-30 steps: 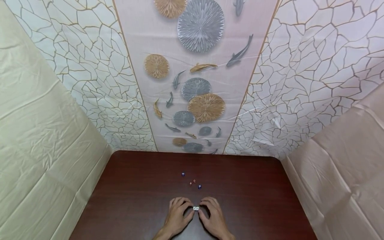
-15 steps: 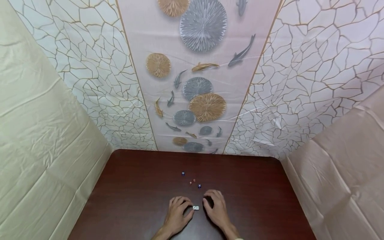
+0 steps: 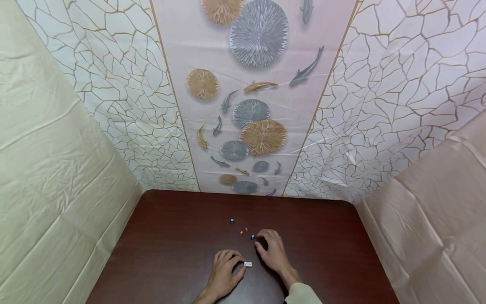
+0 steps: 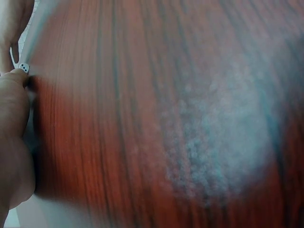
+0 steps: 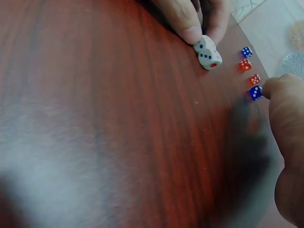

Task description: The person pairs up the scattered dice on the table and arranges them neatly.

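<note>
Well in from the far edge of the tabletop (image 3: pixel 171 236), the left hand (image 3: pixel 224 272) had one white die (image 5: pixel 204 42) pinched while the loose, empty right hand (image 3: pixel 274 254) sat just beside a blue die (image 3: pixel 252 237), which probably wanted a gentle square-on pinch.

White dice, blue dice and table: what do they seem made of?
White dice: probably smooth opaque plastic, given rounded edges and coloured pips.
Blue dice: likely plastic, with even colour and white pips; translucency unclear.
Table: glossy wood or wood-look laminate, showing streaky grain and a bright reflection.

right sleeve (image 3: pixel 302 294): pale cream, plain cloth | left fingers (image 3: pixel 229 254): bare | right fingers (image 3: pixel 269 233): bare
</note>
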`<control>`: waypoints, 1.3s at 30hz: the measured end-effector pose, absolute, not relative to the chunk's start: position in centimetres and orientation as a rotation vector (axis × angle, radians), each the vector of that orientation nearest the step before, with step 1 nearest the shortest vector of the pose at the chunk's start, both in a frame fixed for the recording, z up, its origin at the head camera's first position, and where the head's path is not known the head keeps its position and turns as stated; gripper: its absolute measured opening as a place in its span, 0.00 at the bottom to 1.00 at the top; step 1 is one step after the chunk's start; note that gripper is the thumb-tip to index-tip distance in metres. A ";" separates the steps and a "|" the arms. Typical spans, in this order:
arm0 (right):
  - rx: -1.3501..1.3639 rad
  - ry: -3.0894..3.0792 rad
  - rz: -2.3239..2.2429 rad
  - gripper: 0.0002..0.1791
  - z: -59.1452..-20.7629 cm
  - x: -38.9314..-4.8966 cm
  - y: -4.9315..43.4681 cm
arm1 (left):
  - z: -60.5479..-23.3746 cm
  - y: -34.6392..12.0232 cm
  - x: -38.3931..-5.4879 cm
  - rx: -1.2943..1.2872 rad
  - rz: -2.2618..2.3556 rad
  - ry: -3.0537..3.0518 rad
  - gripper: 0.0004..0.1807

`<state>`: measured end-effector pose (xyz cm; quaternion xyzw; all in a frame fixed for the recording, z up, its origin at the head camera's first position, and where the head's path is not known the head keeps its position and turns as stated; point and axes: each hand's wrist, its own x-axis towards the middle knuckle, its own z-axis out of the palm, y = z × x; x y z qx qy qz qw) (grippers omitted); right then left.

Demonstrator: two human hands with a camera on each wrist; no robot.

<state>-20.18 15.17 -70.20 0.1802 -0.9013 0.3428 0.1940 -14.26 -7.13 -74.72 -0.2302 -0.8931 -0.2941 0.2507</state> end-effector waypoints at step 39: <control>0.340 -2.677 1.154 0.08 -70.5 -21.9 14.4 | -74.2 -7.1 -14.1 -0.624 -0.793 -2.458 0.15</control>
